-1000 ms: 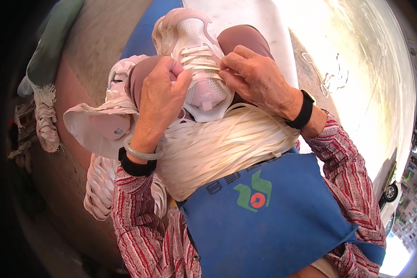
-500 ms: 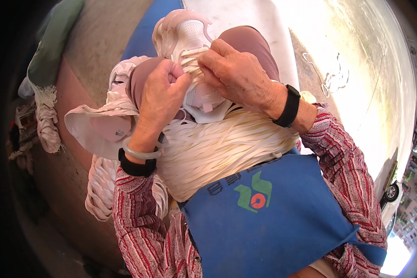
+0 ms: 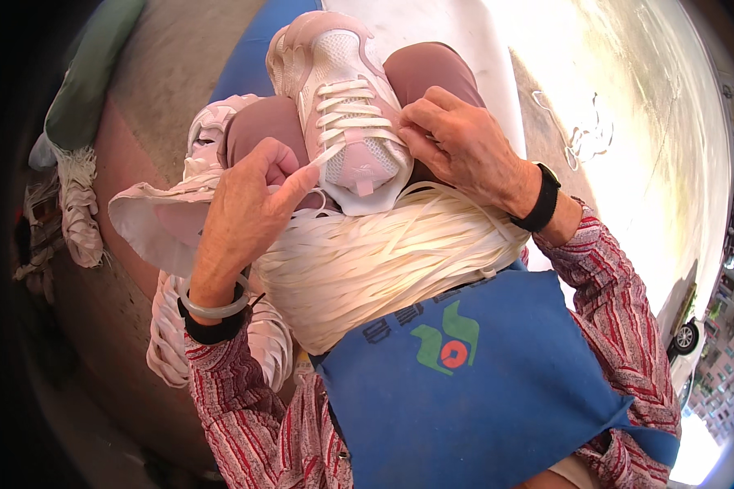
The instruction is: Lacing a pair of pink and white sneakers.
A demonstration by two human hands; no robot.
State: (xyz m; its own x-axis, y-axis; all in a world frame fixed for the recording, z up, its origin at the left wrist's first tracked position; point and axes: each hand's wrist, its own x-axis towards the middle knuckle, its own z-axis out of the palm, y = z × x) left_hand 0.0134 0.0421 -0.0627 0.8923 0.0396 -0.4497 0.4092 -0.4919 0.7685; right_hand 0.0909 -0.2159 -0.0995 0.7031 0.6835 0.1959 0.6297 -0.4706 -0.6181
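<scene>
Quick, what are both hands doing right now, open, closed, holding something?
Left hand: closed, pinching a white lace.
Right hand: fingers curled in beside the sneaker; whether it grips lace can't be told.

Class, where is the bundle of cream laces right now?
In the head view, the cream laces lie centrally, just below the pink-and-white shoe and above the blue apron.

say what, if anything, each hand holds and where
Left hand pinches the white lace by a stretch near the shoe tongue; whether the right hand grips anything cannot be told.
</scene>
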